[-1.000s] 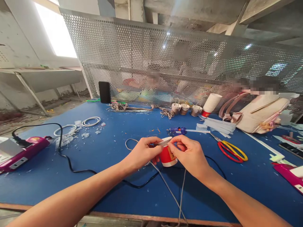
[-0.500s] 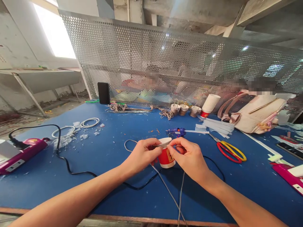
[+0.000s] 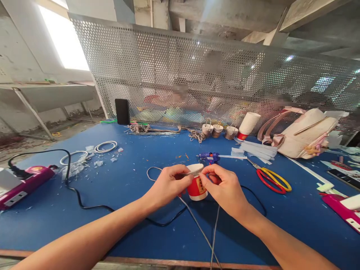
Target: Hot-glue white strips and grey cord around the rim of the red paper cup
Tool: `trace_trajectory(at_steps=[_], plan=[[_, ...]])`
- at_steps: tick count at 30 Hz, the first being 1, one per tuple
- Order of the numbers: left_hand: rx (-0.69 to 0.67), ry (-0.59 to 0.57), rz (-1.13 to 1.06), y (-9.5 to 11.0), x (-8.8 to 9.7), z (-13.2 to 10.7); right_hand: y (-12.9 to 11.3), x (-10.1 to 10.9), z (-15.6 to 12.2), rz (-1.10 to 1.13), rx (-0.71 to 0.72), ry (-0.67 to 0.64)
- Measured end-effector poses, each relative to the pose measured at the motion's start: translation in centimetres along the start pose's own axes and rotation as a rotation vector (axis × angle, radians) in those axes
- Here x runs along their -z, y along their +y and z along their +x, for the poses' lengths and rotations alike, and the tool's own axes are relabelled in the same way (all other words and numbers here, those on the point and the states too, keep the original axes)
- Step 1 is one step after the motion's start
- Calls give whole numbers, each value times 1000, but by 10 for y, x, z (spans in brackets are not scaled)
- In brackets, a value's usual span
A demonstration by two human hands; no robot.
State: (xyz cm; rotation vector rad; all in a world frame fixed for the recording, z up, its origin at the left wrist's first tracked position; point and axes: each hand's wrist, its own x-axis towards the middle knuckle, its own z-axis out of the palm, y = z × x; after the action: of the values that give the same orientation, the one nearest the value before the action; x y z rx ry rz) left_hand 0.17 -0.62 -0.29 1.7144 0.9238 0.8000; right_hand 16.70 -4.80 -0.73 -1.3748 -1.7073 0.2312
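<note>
At the cup [image 3: 197,190], cord [image 3: 212,248] was pinched by nearly closed left fingers [image 3: 180,169] and right fingers [image 3: 211,169], but slipping off its rim could be caused by slack.

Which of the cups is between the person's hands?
The red cup with a white base, between the left hand and right hand; the three wrapped cups and leaning cup stack stand farther back by the mesh screen.

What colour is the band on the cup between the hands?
Mainly red; the band shows best in head view.
</note>
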Motion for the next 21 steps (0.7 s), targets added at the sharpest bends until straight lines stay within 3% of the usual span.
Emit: trace_trajectory(at_steps=[21], plan=[[-4,-12,9,-2,2,0,2,2,2,59,-83,-35]])
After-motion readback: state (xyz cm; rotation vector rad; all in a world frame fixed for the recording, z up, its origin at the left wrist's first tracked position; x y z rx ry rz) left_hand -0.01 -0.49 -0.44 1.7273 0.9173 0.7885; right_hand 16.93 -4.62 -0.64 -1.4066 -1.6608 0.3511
